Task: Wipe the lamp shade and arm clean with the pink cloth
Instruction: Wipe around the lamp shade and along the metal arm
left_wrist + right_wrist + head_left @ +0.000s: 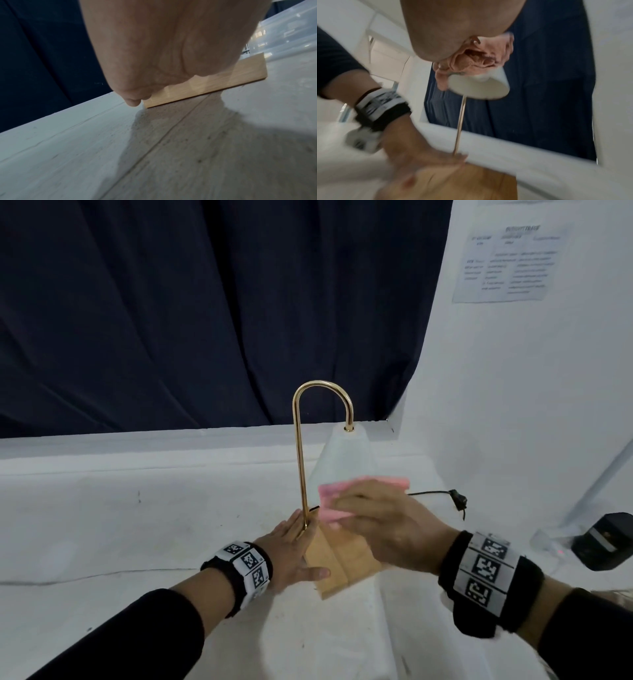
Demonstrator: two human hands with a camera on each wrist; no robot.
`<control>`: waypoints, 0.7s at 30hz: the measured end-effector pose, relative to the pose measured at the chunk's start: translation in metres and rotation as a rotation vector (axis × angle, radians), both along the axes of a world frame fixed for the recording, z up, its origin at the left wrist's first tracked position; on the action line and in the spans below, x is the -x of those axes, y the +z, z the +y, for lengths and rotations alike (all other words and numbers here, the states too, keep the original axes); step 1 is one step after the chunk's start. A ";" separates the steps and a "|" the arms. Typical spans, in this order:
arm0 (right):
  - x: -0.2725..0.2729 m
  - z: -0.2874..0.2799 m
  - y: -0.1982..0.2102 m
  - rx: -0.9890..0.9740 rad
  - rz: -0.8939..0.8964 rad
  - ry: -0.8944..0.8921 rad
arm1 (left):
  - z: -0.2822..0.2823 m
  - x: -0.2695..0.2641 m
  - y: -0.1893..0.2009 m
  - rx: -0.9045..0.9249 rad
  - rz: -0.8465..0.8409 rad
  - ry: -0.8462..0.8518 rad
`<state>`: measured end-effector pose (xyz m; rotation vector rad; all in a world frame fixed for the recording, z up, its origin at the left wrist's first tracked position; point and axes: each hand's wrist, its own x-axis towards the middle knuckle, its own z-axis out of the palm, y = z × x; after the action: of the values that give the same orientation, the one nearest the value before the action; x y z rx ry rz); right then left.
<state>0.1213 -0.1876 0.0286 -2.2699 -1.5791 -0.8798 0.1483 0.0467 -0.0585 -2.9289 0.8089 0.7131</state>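
Observation:
The lamp stands on the white table [137, 525]: a gold hooked arm [299, 460], a white cone shade [344, 457] and a wooden base [346, 563]. My left hand [294, 546] lies flat on the base's left part, fingers straight beside the foot of the arm, thumb at the base's near side. My right hand [383, 522] grips the folded pink cloth [363, 487] and presses it against the shade's lower front. In the right wrist view the bunched cloth [488, 54] sits on the shade [481, 86] just above its rim, with the arm [460, 121] below. The left wrist view shows my palm [163, 54] on the base [223, 81].
A black cable with a plug [455, 499] lies on the table right of the shade. A black device [606, 542] sits at the far right. A dark curtain [205, 302] hangs behind, and a white wall with a printed sheet [510, 265] stands on the right.

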 end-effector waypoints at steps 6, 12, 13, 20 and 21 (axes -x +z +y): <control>-0.021 0.000 0.046 -0.315 -0.143 -0.098 | 0.000 -0.001 -0.001 -0.013 0.015 0.022; 0.001 0.001 -0.014 -0.043 0.013 -0.008 | 0.000 -0.002 -0.003 0.004 -0.015 0.007; 0.003 0.000 -0.016 -0.013 0.036 0.006 | 0.000 -0.002 -0.004 0.025 -0.020 0.008; -0.019 -0.004 0.050 -0.300 -0.106 -0.132 | -0.005 0.005 0.006 0.008 -0.004 0.046; -0.024 -0.001 0.057 -0.317 -0.135 -0.164 | -0.004 0.005 0.006 0.006 -0.003 0.045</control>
<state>0.1452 -0.1887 0.0853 -2.1698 -1.2099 -1.2508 0.1435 0.0422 -0.0528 -2.9621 0.7485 0.7106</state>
